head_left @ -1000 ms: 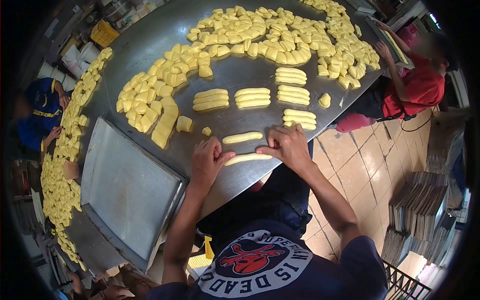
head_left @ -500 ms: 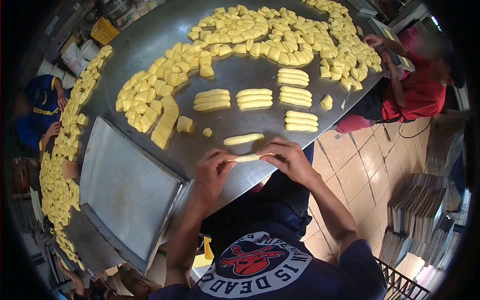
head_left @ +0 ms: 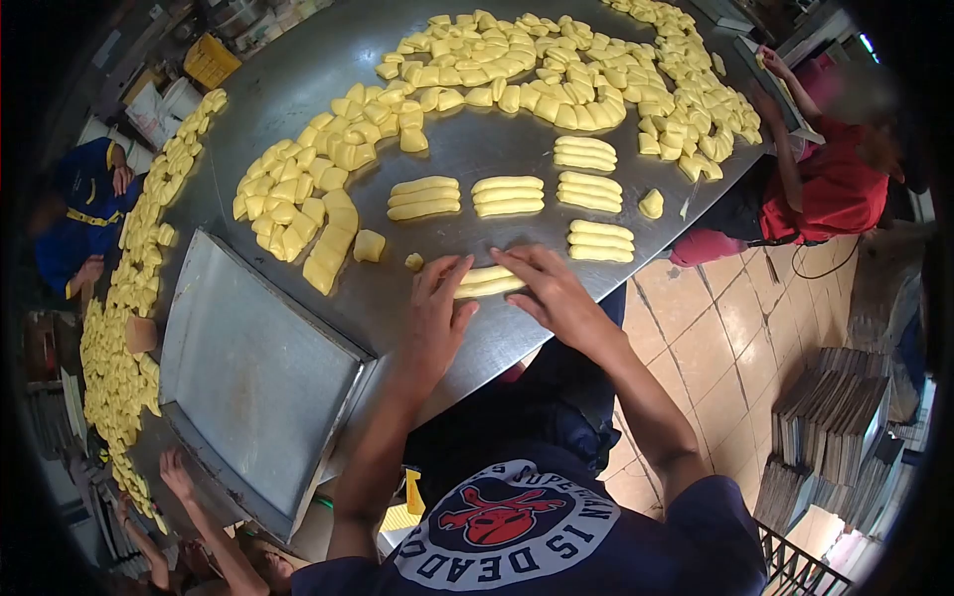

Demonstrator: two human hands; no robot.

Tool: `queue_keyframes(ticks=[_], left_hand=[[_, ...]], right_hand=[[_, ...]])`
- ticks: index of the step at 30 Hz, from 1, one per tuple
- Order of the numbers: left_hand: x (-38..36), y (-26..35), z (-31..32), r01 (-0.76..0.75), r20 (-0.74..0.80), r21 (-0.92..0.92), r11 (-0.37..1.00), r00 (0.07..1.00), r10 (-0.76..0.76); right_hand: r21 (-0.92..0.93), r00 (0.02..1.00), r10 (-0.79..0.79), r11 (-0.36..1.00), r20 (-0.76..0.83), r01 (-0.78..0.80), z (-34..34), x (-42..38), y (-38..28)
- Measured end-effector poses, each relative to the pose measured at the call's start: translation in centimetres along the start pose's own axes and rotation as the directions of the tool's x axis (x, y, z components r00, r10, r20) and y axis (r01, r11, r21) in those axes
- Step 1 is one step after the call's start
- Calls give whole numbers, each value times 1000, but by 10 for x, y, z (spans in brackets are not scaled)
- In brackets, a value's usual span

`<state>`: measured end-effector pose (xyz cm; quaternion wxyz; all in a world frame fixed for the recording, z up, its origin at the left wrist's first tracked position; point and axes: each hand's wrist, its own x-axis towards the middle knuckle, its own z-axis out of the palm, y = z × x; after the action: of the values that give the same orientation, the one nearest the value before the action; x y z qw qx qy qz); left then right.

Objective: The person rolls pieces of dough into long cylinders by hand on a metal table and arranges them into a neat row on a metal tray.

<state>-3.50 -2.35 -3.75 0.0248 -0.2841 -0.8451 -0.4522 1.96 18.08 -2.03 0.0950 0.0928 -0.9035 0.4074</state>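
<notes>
Shifted up the frame since half a second earlier, the near dough roll [head_left: 487,289], then pinched at both ends close to the table edge, is now laid alongside the far dough roll [head_left: 485,275], the two lying side by side just below the centre of the frame. Both are framed by the hands. At their left ends the left hand [head_left: 434,313] is held with fingers and thumb apart; at their right ends the right hand [head_left: 561,296] is spread, fingers over the far side and thumb toward the near side, the right ends being partly covered. Whether any pressure is applied cannot be told. Above them on the metal table [head_left: 477,144], groups of finished rolls [head_left: 508,196] are set out, and a small dough scrap [head_left: 413,261] is seen just left of the left hand's fingertips. Cut dough pieces [head_left: 343,139] are heaped across the upper part of the frame. To the left a metal tray [head_left: 263,368] is placed, and at lower left another person's arm [head_left: 214,526] is stretched out.
</notes>
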Motion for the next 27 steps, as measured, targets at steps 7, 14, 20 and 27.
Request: queue_keyframes(ticks=[7,14,20,27], left_hand=[[35,-7,-8,-46,221,27,999,974,38],[25,-7,0,-10,66,58,998,998,6],[20,-23,0,45,126,-41,998,991,-40],[18,11,1,-40,125,182,983,992,17]], right_hand=[[-202,996,34,979,86,-16,-18,20,9],[-60,988,21,998,156,-12,-28,14,28],[-187,977,76,982,198,-38,-34,19,29],[-273,984,65,962,165,-18,-36,14,26]])
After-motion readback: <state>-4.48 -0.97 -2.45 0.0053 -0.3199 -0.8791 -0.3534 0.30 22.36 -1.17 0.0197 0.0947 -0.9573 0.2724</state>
